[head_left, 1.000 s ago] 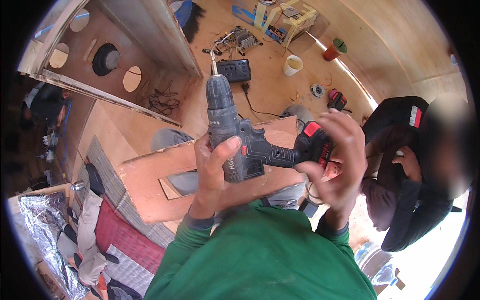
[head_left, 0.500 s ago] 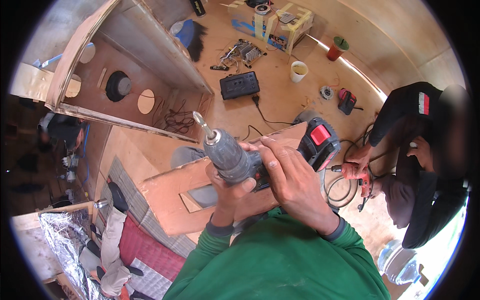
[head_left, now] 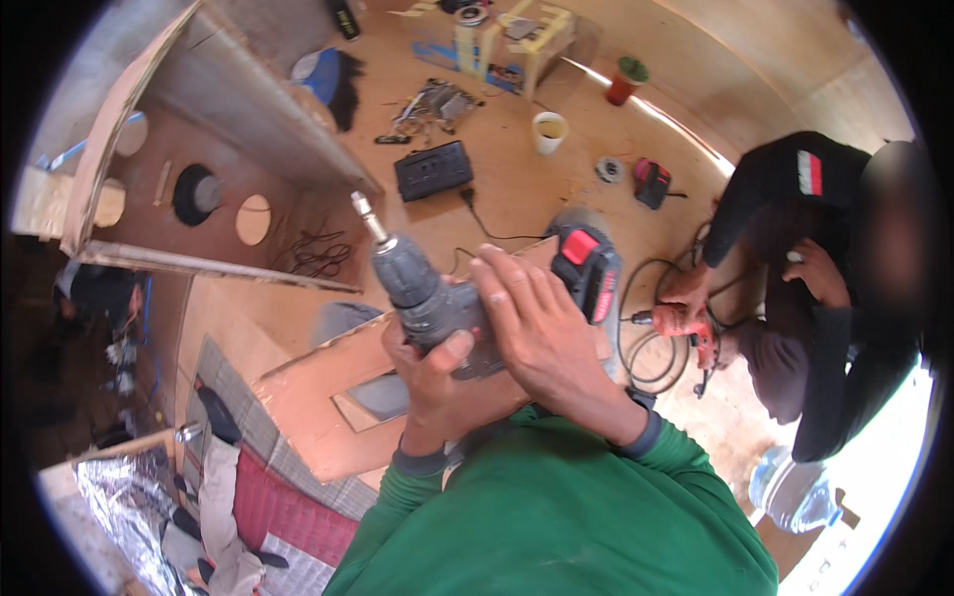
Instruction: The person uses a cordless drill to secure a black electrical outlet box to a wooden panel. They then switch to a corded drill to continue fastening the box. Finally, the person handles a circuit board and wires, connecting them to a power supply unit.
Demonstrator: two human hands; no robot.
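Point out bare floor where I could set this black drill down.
Bare brown floor shows between the black rectangular box and the white round cup. It's crowded around the red corded drill, where dark cable loops beside a co-worker's hand.

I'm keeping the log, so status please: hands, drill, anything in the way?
Left hand grips cordless drill; right hand flat over it. Bit points forward, nothing seen against it. Panel with cutout underneath.

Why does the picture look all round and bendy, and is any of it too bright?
Head view: the fisheye lens bends straight edges and leaves black corners; head view: white glare sits beside the clear bottle, and the foil shines; head view: the far left is dim, and the drill looks slightly soft.
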